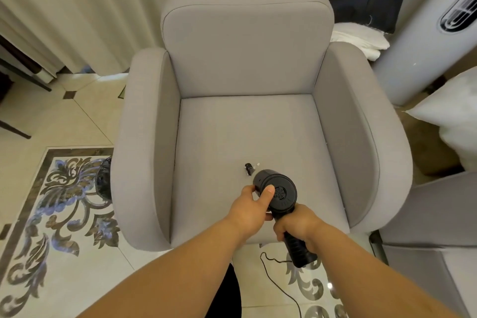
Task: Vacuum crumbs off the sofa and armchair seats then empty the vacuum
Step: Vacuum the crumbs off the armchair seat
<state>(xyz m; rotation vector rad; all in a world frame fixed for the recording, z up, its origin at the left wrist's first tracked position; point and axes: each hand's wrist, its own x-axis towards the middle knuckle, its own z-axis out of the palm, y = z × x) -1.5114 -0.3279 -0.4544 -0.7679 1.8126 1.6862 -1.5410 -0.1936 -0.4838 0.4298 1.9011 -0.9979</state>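
two hands: right grip (299,230), left grip (251,208) hold one vacuum (280,193) | one armchair (247,59)

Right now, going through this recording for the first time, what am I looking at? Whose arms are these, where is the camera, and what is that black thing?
The one picture comes from a camera worn on a person's head, looking down at their own bare arms. No robot here. The right hand grips the handle of a black handheld vacuum; the left hand holds its body. The nozzle points at white crumbs on the seat of a grey armchair. A thin cord trails over the tiled floor.
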